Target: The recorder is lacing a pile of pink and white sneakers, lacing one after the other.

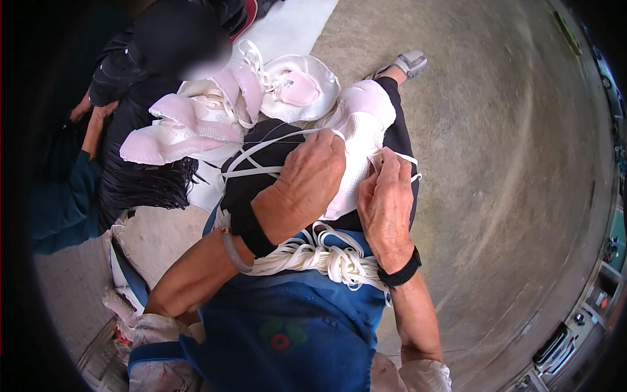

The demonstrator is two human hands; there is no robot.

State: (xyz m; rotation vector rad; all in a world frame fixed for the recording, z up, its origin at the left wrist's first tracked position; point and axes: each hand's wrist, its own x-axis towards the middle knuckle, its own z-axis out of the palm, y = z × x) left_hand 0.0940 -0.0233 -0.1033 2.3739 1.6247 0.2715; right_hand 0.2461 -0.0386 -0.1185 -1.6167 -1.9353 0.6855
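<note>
A white and pale pink shoe upper [358, 130] lies across my thigh, with mesh along its side. My left hand [304, 183] is closed at its left edge, pinching a flat white shoelace [251, 157] that loops out to the left. On the right edge, my right hand [385, 206] is pinched at the eyelets, where a lace end sticks out past the fingers. Its fingertips cover whether they grip the lace or the upper's edge. A bundle of white laces [326, 261] rests across my lap over the blue apron [294, 326].
Several more pink and white shoe uppers [189, 127] are piled to the left, beside a round white piece [302, 88] with a pink patch. Another person in a black cap [179, 39] sits close at the upper left, near black laces [147, 176]. Concrete floor [496, 163] spreads to the right.
</note>
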